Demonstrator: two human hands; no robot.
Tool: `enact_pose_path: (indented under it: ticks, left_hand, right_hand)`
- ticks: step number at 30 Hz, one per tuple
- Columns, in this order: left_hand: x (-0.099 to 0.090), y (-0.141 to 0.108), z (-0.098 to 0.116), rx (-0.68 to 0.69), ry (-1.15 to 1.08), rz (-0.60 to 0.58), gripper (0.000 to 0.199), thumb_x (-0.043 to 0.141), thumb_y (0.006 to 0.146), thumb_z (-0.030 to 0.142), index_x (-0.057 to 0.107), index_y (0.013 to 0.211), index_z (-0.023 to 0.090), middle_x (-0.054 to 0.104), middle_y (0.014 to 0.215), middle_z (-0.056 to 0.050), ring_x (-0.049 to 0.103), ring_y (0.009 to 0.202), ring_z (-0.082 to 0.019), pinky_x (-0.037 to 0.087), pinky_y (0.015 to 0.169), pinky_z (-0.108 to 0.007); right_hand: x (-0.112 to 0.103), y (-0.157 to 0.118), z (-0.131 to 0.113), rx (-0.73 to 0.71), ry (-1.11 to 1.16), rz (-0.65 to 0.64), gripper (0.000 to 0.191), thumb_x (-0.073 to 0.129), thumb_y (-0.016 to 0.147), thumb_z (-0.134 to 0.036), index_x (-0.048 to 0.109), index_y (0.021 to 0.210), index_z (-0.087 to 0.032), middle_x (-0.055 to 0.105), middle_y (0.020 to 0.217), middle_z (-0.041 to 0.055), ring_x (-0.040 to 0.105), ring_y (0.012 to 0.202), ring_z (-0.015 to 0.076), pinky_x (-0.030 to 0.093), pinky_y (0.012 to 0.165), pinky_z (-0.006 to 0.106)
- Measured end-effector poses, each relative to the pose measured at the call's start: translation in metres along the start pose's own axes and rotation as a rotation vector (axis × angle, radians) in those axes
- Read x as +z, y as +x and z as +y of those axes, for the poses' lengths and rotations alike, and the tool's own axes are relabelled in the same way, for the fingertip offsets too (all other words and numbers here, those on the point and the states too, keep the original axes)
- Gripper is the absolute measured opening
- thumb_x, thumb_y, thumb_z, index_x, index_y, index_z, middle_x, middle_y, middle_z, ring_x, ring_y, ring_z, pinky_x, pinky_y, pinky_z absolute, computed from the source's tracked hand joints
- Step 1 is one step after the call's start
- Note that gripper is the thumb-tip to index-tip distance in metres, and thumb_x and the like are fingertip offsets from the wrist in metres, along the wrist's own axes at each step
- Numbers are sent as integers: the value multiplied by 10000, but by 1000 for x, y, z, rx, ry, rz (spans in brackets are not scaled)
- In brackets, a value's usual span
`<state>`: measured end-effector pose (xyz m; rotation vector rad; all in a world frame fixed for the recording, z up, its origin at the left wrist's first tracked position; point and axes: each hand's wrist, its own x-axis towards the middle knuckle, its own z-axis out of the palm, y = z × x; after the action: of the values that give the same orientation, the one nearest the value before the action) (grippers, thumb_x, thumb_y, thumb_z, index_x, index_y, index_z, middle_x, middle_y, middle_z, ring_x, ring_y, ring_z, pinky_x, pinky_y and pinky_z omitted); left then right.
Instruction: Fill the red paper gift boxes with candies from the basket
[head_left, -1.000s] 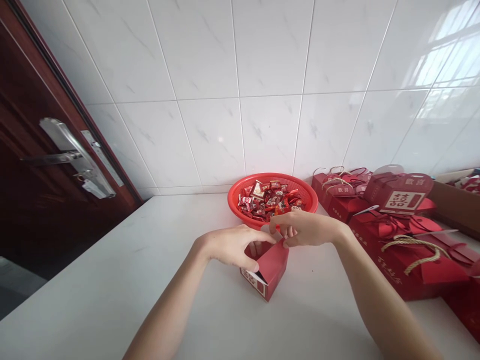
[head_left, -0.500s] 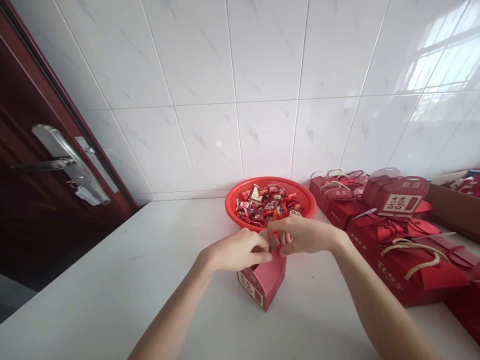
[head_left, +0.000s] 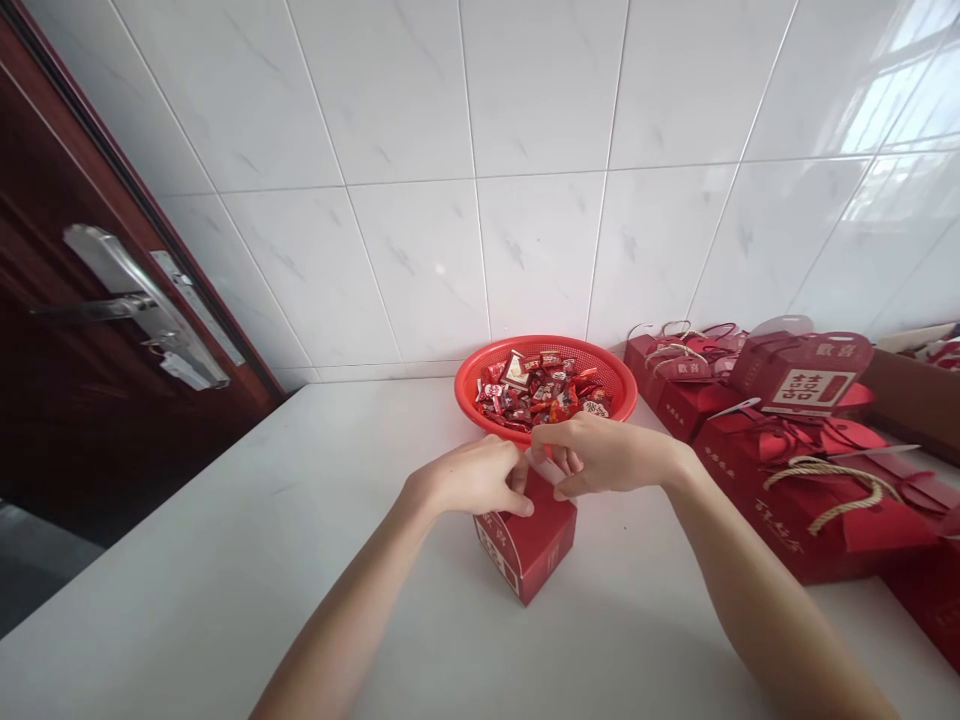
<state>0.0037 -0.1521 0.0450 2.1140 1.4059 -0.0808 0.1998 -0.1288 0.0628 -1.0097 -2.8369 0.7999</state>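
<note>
On the white counter (head_left: 322,600), 1 red basket (head_left: 463,385) is noted just behind 1 small red box (head_left: 544,540), whose top is touched by the left hand (head_left: 480,475), thumb and fingers bunched, and the right hand (head_left: 604,455), fingers curled, thumb apart; whether either grip is closed on it cannot be told.

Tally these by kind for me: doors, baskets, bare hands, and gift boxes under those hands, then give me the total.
Red-brown door: 1
Red plastic basket: 1
Left hand and right hand: 2
Red gift box: 1
Total: 5
</note>
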Motion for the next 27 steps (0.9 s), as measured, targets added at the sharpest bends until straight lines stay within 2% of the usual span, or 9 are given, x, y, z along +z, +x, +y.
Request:
enact_pose_path:
  ticks: [4,6,10,12,14,16,20,25,27]
  left_hand:
    - [0,1,0,22,-44,5,171,697,742,346,616,760,196,644,759,-1,578,663,-163,381,521,-259]
    - [-4,-1,-3,94,-78,-9,147,642,810,347,653,821,202,669,827,-8,600,730,-169,413,574,-254]
    - [-20,-16,-16,206,-151,-102,251,561,907,402,685,986,199,700,980,-34,633,881,-185,479,734,-266]
    - [-28,-24,-24,223,-207,-138,337,665,841,422,672,1089,195,706,1057,-48,646,958,-200,496,832,-285]
    - [-33,-28,-28,231,-225,-150,431,777,728,378,668,1102,193,707,1095,-49,646,1001,-210,494,903,-303]
    - [-33,-28,-28,194,-183,-156,371,802,673,318,680,998,185,715,1031,-39,649,961,-211,503,874,-304]
    - [-23,-18,-19,69,-10,-105,276,785,680,368,646,833,185,692,858,-22,637,805,-206,464,644,-277]
    - [-14,-14,-7,69,46,-30,271,754,688,396,612,822,207,642,818,-7,602,750,-192,395,554,-266]
    - [-12,-14,-5,53,81,9,258,727,698,393,608,839,213,638,860,-16,599,785,-201,388,554,-270]
  right_hand:
    - [5,4,-3,-64,45,11,193,716,770,-179,598,921,-190,636,789,-10,597,702,145,366,536,223]
    - [6,5,-2,-66,73,13,202,716,778,-183,597,941,-189,646,799,-8,608,710,147,383,546,220]
    - [5,4,2,-62,114,-7,208,713,791,-163,583,952,-187,654,810,-8,622,729,145,415,579,216]
    - [5,4,3,-67,112,-13,223,718,789,-159,580,963,-183,648,807,-9,616,725,141,423,586,216]
    - [6,5,3,-76,123,-22,223,720,788,-159,575,956,-180,645,803,-8,613,722,141,425,580,215]
    - [7,7,4,-84,146,-32,224,723,786,-171,568,948,-181,648,802,-8,614,721,143,423,569,215]
    - [10,10,2,-98,165,-44,203,740,774,-196,590,910,-174,659,829,2,623,766,151,442,597,218]
    - [14,13,0,-112,76,-148,14,675,787,-164,662,792,-160,671,825,19,611,754,150,434,602,230]
    - [16,14,-1,-88,47,-151,44,642,787,-142,680,776,-159,674,810,18,601,733,144,416,578,228]
